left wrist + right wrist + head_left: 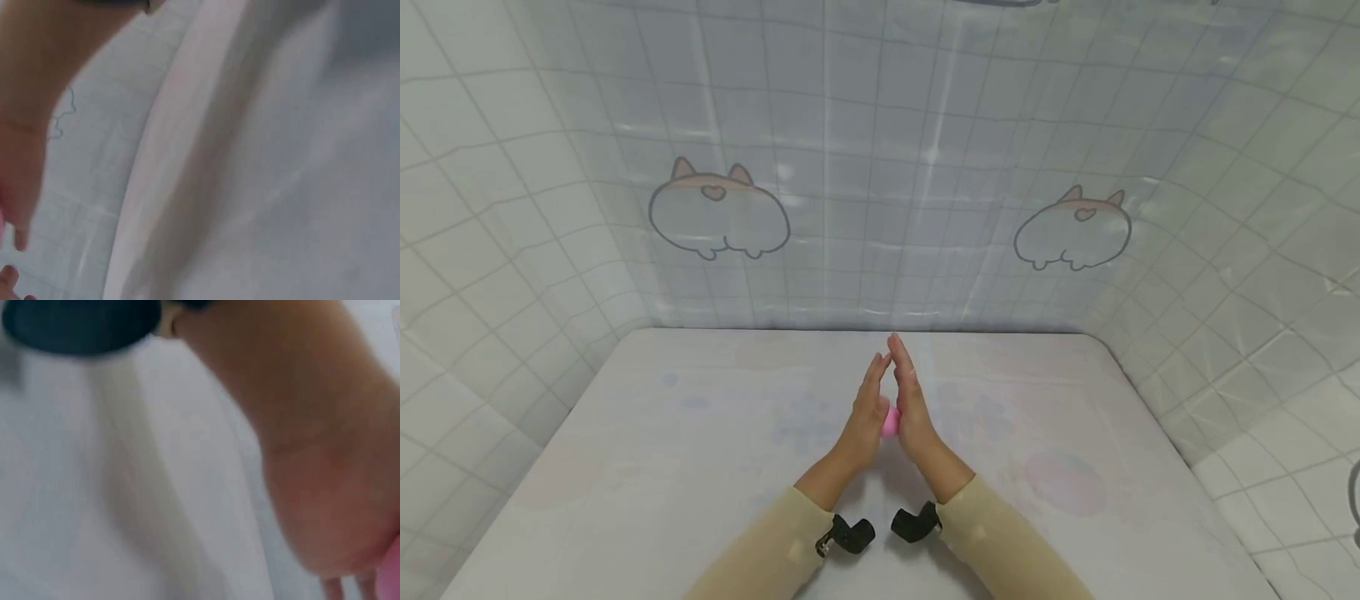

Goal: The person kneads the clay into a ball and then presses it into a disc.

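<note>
Both palms press a pink ball [891, 422] between them, left hand [868, 417] and right hand [912, 410], fingers straight; rolling it next needs even pressure, I judge.

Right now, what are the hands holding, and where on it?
A small pink thing, pressed on opposite sides between the palms of the left hand and right hand, fingers straight.

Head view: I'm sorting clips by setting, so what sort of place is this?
Probably a home-made tabletop booth: a pale table walled in by grid-patterned sheets with cartoon animal drawings. Both hands press a pink lump between the palms.
</note>
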`<control>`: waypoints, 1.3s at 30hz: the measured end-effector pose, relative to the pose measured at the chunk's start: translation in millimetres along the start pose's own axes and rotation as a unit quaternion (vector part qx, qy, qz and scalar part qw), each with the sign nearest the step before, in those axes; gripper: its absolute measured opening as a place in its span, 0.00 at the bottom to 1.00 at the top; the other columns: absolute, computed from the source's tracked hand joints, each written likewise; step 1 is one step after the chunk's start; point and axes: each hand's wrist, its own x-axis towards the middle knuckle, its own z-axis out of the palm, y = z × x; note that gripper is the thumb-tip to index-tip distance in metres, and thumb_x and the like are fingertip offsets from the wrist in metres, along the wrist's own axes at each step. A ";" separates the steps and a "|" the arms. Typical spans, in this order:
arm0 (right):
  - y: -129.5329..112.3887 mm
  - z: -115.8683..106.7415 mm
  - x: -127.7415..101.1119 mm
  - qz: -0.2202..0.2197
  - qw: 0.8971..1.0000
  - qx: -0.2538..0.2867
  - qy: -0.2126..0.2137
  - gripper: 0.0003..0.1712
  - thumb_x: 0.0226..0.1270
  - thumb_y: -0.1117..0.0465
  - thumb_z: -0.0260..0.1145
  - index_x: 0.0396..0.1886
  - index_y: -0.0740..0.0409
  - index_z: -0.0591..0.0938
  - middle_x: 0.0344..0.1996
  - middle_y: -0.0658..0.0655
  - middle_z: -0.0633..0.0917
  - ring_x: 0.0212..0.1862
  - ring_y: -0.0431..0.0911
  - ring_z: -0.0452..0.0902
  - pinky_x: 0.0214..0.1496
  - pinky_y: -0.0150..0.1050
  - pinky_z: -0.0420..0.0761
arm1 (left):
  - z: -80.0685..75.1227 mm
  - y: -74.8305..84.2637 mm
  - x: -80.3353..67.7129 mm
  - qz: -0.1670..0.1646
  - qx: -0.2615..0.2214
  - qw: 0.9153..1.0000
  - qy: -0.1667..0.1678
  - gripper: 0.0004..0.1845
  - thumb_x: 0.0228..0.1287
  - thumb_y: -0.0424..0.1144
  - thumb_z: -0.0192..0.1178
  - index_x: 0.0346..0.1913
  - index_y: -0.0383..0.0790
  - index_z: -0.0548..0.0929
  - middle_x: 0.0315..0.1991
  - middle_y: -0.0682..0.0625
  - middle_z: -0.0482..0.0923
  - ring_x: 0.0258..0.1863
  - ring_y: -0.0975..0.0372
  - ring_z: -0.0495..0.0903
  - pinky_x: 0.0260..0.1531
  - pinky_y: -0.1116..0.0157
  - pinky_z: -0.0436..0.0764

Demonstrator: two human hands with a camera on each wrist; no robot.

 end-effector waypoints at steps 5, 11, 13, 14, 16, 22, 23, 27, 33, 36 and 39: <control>7.0 -5.0 1.0 0.055 0.998 0.006 0.018 0.35 0.80 0.42 0.29 0.82 0.45 0.47 0.81 0.50 0.48 0.79 0.48 0.40 0.72 0.69 0.33 | 2.4 9.1 -3.4 0.004 -0.049 0.999 -0.023 0.42 0.77 0.66 0.23 0.80 0.38 0.46 0.80 0.38 0.40 0.76 0.41 0.48 0.67 0.32 0.47; 13.9 -9.1 -2.8 0.068 0.996 -0.052 0.011 0.40 0.80 0.35 0.31 0.82 0.51 0.47 0.81 0.54 0.48 0.80 0.51 0.39 0.74 0.66 0.37 | 0.8 18.4 -3.4 0.013 -0.094 0.995 -0.013 0.42 0.78 0.64 0.21 0.80 0.35 0.44 0.80 0.38 0.39 0.75 0.39 0.49 0.70 0.36 0.47; 14.9 -9.1 -4.5 0.074 0.995 -0.062 -0.002 0.41 0.80 0.36 0.31 0.82 0.53 0.47 0.81 0.55 0.49 0.80 0.53 0.39 0.74 0.66 0.39 | -0.1 20.5 -1.9 0.022 -0.102 0.995 -0.002 0.42 0.79 0.64 0.22 0.79 0.34 0.44 0.80 0.37 0.40 0.75 0.38 0.49 0.70 0.36 0.46; 15.1 -8.7 -5.4 0.074 0.995 -0.062 -0.010 0.41 0.80 0.36 0.31 0.82 0.54 0.47 0.80 0.56 0.49 0.80 0.55 0.40 0.74 0.66 0.40 | -0.5 21.2 -1.0 0.024 -0.105 0.994 0.004 0.41 0.79 0.63 0.22 0.79 0.34 0.44 0.80 0.37 0.40 0.76 0.39 0.48 0.70 0.35 0.45; 15.5 -7.3 -6.9 0.071 0.996 -0.055 -0.028 0.39 0.81 0.38 0.30 0.82 0.54 0.46 0.80 0.57 0.48 0.79 0.57 0.40 0.74 0.66 0.42 | -1.2 22.8 1.2 0.023 -0.105 0.994 0.015 0.41 0.79 0.63 0.22 0.79 0.34 0.45 0.80 0.37 0.39 0.77 0.42 0.45 0.69 0.35 0.44; 12.4 -0.6 -12.6 0.039 0.997 -0.011 -0.067 0.39 0.81 0.39 0.27 0.82 0.53 0.43 0.80 0.58 0.47 0.79 0.60 0.41 0.74 0.66 0.45 | -0.1 24.2 5.0 0.006 -0.078 0.996 0.046 0.41 0.78 0.65 0.25 0.80 0.39 0.45 0.81 0.43 0.38 0.79 0.48 0.38 0.69 0.33 0.42; 10.9 0.6 -13.9 0.034 0.997 -0.003 -0.070 0.38 0.82 0.39 0.27 0.82 0.54 0.43 0.80 0.58 0.46 0.79 0.60 0.41 0.74 0.66 0.45 | 0.3 23.7 5.2 0.004 -0.070 0.996 0.052 0.41 0.78 0.65 0.25 0.80 0.40 0.46 0.81 0.44 0.38 0.79 0.48 0.38 0.68 0.32 0.42; 4.3 3.5 -19.0 0.022 0.996 0.031 -0.079 0.36 0.83 0.42 0.26 0.82 0.54 0.42 0.81 0.58 0.45 0.79 0.59 0.40 0.75 0.63 0.46 | 1.6 21.0 5.1 -0.006 -0.032 0.997 0.075 0.43 0.76 0.68 0.28 0.80 0.40 0.50 0.81 0.43 0.39 0.79 0.48 0.39 0.68 0.32 0.44; -7.6 2.6 -20.9 -0.012 0.994 0.083 -0.067 0.41 0.81 0.36 0.26 0.82 0.55 0.41 0.80 0.62 0.46 0.79 0.62 0.38 0.75 0.63 0.42 | 2.2 14.7 1.3 -0.033 0.011 0.996 0.083 0.45 0.74 0.70 0.29 0.79 0.39 0.53 0.80 0.40 0.41 0.78 0.45 0.41 0.67 0.31 0.43; -12.7 0.1 -18.3 -0.024 0.994 0.098 -0.047 0.42 0.80 0.36 0.27 0.82 0.56 0.41 0.79 0.63 0.48 0.79 0.62 0.39 0.75 0.63 0.41 | 3.4 11.3 -1.6 -0.047 0.033 0.996 0.068 0.44 0.75 0.70 0.28 0.79 0.39 0.53 0.80 0.39 0.43 0.78 0.43 0.42 0.65 0.29 0.43; -15.1 -3.7 -15.6 -0.025 0.994 0.098 -0.027 0.40 0.81 0.39 0.27 0.82 0.56 0.42 0.79 0.63 0.49 0.79 0.61 0.39 0.75 0.63 0.42 | 5.3 10.5 -4.5 -0.043 0.059 0.996 0.041 0.44 0.75 0.70 0.26 0.79 0.39 0.52 0.79 0.36 0.43 0.77 0.41 0.44 0.63 0.26 0.45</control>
